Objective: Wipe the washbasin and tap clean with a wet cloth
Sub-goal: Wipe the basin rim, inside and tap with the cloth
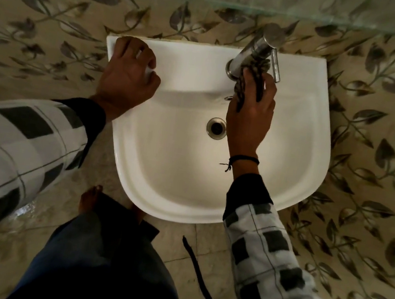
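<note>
The white washbasin (295,138) lies beneath both hands. The left hand (128,75) presses bent fingers on its back left ledge, and I cannot tell whether they enclose anything. The steel tap (250,54) rises just beyond the fingertips of the right hand (250,116), whose curled fingers grip the striped cloth (251,80) against the spout.

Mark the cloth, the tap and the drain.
cloth (240,91): head view, bunched fold hanging beside the fingers.
tap (250,53): head view, middle of the spout.
drain (217,128): head view, centre of the hole.
</note>
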`<action>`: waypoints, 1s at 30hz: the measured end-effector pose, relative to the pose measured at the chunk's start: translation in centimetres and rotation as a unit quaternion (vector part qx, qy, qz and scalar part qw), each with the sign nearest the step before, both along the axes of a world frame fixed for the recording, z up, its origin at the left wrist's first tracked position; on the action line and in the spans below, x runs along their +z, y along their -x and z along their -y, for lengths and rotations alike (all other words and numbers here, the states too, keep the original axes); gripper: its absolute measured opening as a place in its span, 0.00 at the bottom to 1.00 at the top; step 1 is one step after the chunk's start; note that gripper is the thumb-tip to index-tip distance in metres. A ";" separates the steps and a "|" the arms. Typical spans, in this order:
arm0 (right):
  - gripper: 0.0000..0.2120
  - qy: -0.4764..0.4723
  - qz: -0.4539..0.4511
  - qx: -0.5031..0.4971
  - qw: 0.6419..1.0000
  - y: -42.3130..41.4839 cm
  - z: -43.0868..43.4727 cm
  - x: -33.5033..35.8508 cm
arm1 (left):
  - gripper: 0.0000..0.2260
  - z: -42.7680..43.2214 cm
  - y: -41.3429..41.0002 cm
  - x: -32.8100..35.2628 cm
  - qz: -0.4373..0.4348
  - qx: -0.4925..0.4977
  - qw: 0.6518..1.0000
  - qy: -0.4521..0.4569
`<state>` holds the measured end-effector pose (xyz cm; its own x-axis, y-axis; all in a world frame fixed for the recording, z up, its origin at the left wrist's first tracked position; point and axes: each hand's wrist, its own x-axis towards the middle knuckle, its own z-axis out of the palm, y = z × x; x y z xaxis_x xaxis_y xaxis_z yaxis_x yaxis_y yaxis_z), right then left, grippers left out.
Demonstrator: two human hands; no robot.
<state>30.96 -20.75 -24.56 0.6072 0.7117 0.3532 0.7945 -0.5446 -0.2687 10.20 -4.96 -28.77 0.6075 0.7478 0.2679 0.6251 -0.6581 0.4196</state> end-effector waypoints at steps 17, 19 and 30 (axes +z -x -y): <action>0.25 -0.052 -0.521 -0.145 0.839 -4.1 -0.9 2.6 | 0.11 -0.2 -0.1 -0.4 0.009 0.007 1.000 0.005; 0.27 -0.032 -0.607 -0.138 0.782 -5.0 -0.3 2.6 | 0.11 -0.3 0.0 -0.6 0.006 0.007 1.000 0.001; 0.26 -0.006 -0.411 -0.100 0.906 -4.7 -1.8 3.7 | 0.09 -0.1 -0.1 -0.6 0.036 0.010 0.999 -0.015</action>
